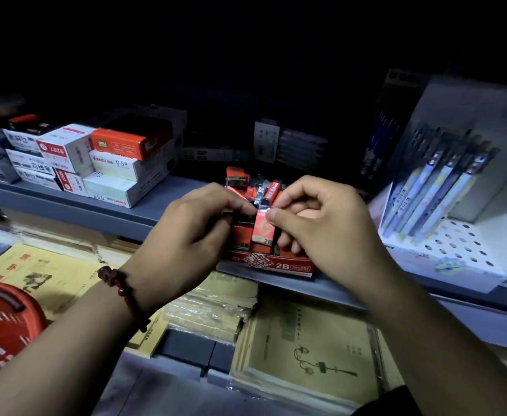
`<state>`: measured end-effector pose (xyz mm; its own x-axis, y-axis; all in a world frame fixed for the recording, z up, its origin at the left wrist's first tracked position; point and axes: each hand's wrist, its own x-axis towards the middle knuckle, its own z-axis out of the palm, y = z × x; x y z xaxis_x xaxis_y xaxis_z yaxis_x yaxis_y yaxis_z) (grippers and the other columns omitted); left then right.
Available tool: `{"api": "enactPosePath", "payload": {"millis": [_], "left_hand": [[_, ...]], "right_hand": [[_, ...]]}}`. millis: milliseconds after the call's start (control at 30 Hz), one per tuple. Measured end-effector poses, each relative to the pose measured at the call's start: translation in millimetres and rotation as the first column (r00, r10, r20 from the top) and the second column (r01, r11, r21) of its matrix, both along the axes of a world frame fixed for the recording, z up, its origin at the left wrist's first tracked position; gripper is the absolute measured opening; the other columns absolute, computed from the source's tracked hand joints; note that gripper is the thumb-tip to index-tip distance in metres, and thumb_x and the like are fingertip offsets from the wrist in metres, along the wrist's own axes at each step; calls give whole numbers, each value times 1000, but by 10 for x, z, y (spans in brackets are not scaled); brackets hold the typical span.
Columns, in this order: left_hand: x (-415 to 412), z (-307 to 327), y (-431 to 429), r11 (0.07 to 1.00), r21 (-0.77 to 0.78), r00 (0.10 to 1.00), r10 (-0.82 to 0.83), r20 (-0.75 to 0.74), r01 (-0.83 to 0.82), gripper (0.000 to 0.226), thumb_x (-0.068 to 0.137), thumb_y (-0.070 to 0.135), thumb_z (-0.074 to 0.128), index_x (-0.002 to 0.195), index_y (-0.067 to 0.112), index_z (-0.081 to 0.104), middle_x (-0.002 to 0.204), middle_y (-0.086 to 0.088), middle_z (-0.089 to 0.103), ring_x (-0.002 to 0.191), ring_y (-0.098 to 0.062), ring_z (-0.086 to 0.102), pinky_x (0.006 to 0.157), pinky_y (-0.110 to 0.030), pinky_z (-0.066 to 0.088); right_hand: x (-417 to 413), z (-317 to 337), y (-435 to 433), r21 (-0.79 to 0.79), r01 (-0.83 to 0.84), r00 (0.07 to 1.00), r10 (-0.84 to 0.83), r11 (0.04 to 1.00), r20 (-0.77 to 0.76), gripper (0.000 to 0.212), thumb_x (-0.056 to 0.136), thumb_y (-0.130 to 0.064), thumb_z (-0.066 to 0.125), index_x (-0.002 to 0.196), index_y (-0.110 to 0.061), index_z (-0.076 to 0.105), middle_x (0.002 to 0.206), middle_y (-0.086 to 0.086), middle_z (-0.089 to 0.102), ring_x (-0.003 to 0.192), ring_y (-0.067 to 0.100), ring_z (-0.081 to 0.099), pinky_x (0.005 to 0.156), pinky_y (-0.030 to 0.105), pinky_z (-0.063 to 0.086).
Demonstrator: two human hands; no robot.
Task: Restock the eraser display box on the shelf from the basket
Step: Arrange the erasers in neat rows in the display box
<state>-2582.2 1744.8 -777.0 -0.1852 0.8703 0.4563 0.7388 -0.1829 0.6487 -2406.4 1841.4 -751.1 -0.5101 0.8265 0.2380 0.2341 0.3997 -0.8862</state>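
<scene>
Your left hand and right hand met just above the eraser display box. Each pinched the upper end of one red eraser between thumb and forefinger, with the other fingers curled. The eraser stood nearly upright over the front half of the box, its long axis vertical and the "2B" print at its lower end.

The box sat at the front edge of the shelf. Its red front read "2B" beside a square emblem, and more red erasers lay jumbled toward its back.

Left of the box were stacked cartons, an orange carton marked "deli" and a white carton marked "0.5". Right of the box stood a white pen display. Below it and far to the left was the red basket.
</scene>
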Motion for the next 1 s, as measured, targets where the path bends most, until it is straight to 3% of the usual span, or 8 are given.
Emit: {"api": "enactPosePath", "payload": {"millis": [67, 133, 233, 367, 467, 667, 867, 1000], "left_hand": [[0, 2, 0, 1000, 4, 999, -21, -32, 22, 25, 93, 20, 60, 115, 28, 71, 108, 21, 65, 104, 6, 57, 85, -4, 37], [4, 1, -3, 999, -16, 994, -46, -95, 45, 34, 90, 41, 65, 123, 33, 67, 116, 25, 63, 110, 4, 56, 93, -12, 40], [21, -4, -6, 997, -41, 973, -78, -219, 71, 45, 85, 56, 66, 126, 37, 66, 125, 26, 62, 110, -5, 56, 99, -36, 44], [6, 17, -19, 993, -104, 956, -76, -284, 48, 55, 78, 74, 62, 124, 45, 64, 114, 30, 64, 99, -4, 50, 94, -38, 42], [-24, 10, -12, 989, -144, 943, -73, -326, 26, 61, 75, 81, 57, 125, 46, 64, 121, 32, 62, 101, -6, 49, 97, -40, 41], [-93, 11, 22, 981, -185, 948, -114, -297, 60, 63, 73, 81, 59, 125, 47, 63, 113, 29, 63, 102, -8, 49, 95, -37, 43], [-147, 25, -5, 984, -177, 936, -79, -344, 18, 67, 67, 86, 56, 124, 51, 62, 106, 34, 60, 99, 2, 41, 91, -38, 38], [-152, 32, 4, 984, -180, 936, -66, -345, 3, 71, 62, 90, 55, 124, 56, 58, 104, 29, 65, 99, -5, 42, 93, -35, 31]], "right_hand": [[9, -20, 27, 48, 19, 998, -22, 999, 53, 14, 86, -15, 82, 79, -18, 70, 64, 4, 70, 51, 15, 68, 53, 29, 50], [34, -27, 46, 95, 13, 993, -24, 995, 113, 14, 83, -22, 84, 75, -20, 73, 59, -2, 66, 49, 12, 61, 54, 25, 45], [15, -46, 17, 214, -2, 982, -38, 977, 184, 13, 78, -22, 87, 71, -22, 76, 71, -11, 59, 57, 4, 53, 57, 15, 40], [42, 5, 42, 229, -120, 976, 72, 966, 206, 10, 81, -12, 84, 80, -21, 79, 86, -3, 62, 62, 3, 52, 62, 14, 42], [190, 100, 141, 232, -148, 973, 99, 961, 207, 18, 83, -2, 79, 88, -20, 77, 86, -6, 59, 61, 3, 52, 59, 13, 42], [325, 104, 199, 347, -235, 876, 44, 908, 480, 24, 83, -12, 79, 103, -25, 76, 96, -10, 55, 72, 6, 55, 64, 13, 38], [353, 112, 146, 320, -235, 879, 61, 918, 472, 25, 83, -18, 81, 103, -31, 74, 99, -9, 55, 77, 6, 54, 69, 15, 42], [345, 119, 134, 295, -237, 895, 90, 926, 436, 26, 81, -13, 79, 97, -30, 69, 92, -12, 53, 78, 8, 54, 67, 14, 43]]}}
